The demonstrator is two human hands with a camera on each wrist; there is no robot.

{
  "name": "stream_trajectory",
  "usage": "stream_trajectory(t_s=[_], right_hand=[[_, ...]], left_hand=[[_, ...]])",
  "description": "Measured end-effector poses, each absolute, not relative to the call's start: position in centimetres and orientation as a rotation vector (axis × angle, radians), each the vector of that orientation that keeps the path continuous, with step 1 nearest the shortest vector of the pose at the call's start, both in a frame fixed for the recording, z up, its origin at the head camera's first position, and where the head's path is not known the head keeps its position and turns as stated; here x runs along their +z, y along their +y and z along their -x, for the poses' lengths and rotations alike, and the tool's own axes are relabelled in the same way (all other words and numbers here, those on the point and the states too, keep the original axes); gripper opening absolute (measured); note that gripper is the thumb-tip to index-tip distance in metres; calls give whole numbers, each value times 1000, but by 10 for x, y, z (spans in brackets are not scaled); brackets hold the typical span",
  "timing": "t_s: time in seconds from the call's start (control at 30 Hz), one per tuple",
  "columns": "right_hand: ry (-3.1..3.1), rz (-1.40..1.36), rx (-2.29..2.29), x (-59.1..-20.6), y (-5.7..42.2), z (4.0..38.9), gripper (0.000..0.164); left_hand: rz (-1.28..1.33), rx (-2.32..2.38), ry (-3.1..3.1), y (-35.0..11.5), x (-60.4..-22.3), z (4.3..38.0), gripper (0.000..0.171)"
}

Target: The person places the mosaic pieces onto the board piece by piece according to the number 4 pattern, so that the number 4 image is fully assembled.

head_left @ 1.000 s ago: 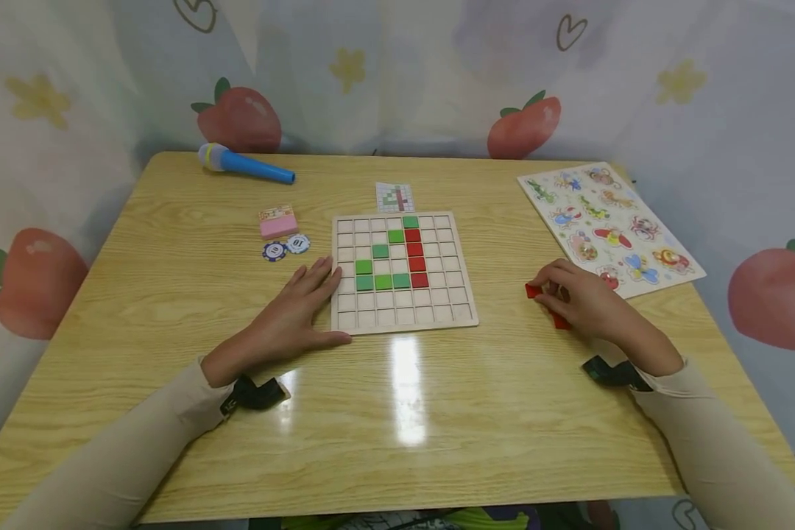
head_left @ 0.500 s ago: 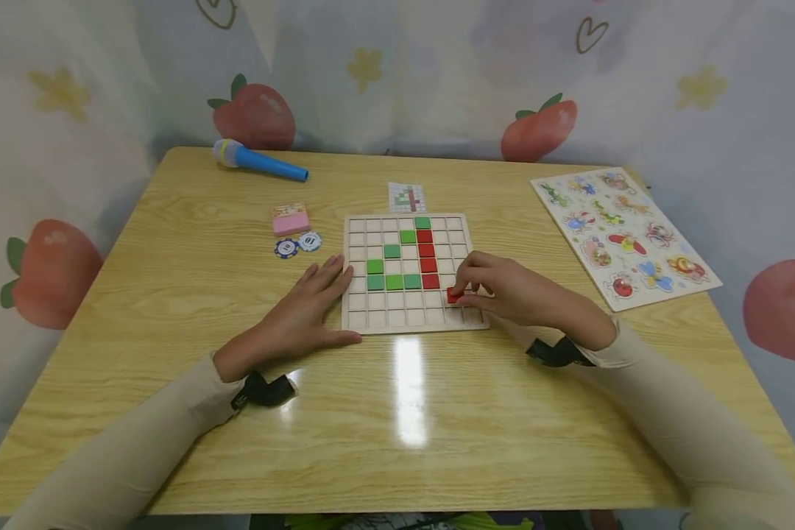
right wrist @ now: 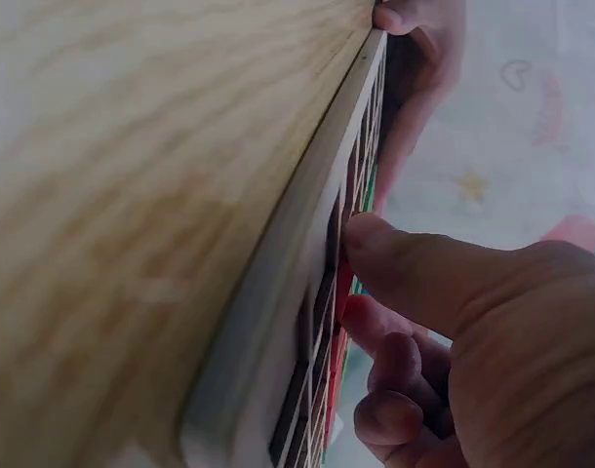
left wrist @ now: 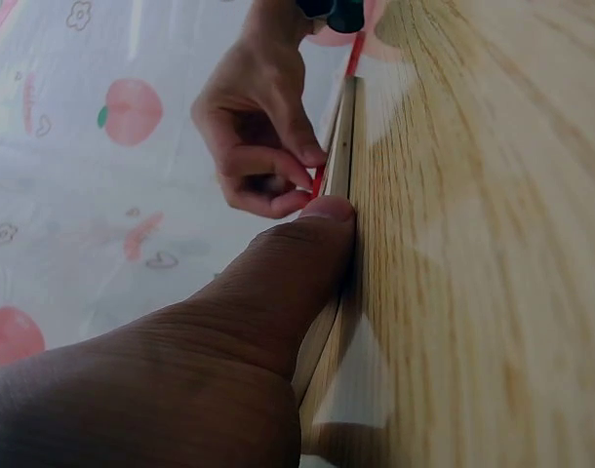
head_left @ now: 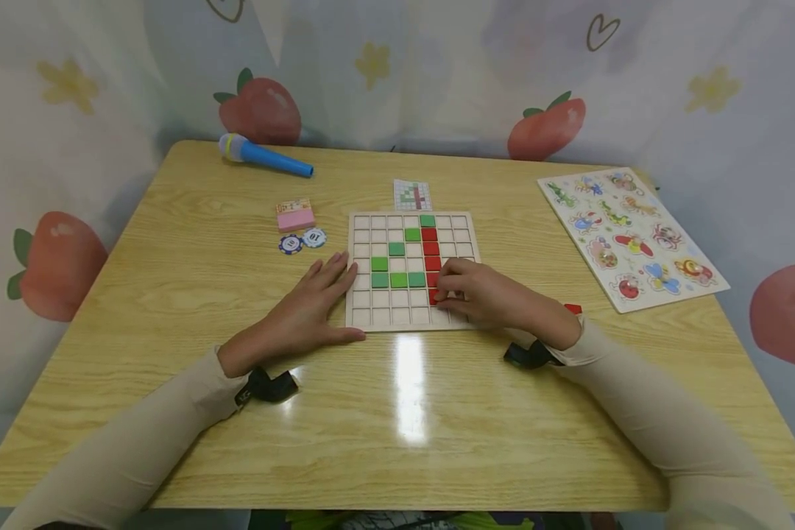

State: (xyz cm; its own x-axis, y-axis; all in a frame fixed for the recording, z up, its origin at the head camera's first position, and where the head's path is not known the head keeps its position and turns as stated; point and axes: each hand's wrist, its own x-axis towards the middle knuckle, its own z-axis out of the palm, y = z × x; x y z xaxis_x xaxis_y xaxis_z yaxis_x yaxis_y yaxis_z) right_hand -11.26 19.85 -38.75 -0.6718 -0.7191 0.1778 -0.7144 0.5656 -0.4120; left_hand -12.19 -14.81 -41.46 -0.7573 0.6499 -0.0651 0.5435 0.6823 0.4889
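Note:
A wooden grid board [head_left: 372, 318] lies mid-table with green tiles [head_left: 399, 280] in a stepped line and a bottom row, beside a column of red tiles [head_left: 430, 249]. My left hand [head_left: 298, 313] rests at the board's left edge, fingers straight, thumb at the near corner. Over the board's right part, my right hand [head_left: 486, 294] pinches a red tile [head_left: 433, 297] between thumb and finger, at the cell below the red column. The right wrist view shows the thumb [right wrist: 405, 268] against the grid; the hand hides several cells.
Behind the board lies a small pattern card [head_left: 412, 196]. A blue toy microphone [head_left: 271, 157], a pink box [head_left: 296, 216] and two poker chips [head_left: 302, 240] are at the left. An animal puzzle board [head_left: 629, 235] lies right; another red tile [head_left: 573, 308] shows past the right wrist.
My right hand has picked up a red tile at the right, carried it left over the board, and brought it to the cell under the red column. The left hand stays at the board's edge.

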Motion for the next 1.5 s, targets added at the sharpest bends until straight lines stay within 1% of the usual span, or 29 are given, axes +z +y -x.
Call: stream_trajectory(t_s=[0.23,0.4,0.47,0.53,0.67,0.8,0.9,1.0,1.1,1.27,1.5], right_hand=[[2844,1269,-719,-391,196,111,10],[2825,1134,-724,-389,199,108,4],[2834,1051,-754,-385,209,103,7],[2872,976,-804,-379,228,96,13],[3044,839,-877,-368,286,72,20],[3192,660,-798,-376,343,45,29],[3196,586,-719,-385,369,31,32],[3173,624,-662,-391,380,25,33],[3179,717,-606,-397,383,25,34],[3172,813,-579,-399,384,27,38],[3156,893,-627,-401,380,36,36]], left_hand=[[-958,640,2667,-150,-413,123,119],[-956,664,2651,-150,-414,123,118],[-957,669,2649,-149,-414,123,119],[-956,665,2651,-147,-416,124,119],[-947,653,2654,-147,-418,123,119],[-940,636,2660,-148,-418,123,120],[-939,635,2658,-148,-418,123,120],[-951,652,2653,-147,-418,123,120],[-963,669,2653,-149,-417,123,119],[-964,674,2647,-148,-419,124,119],[-963,659,2653,-148,-418,124,119]])
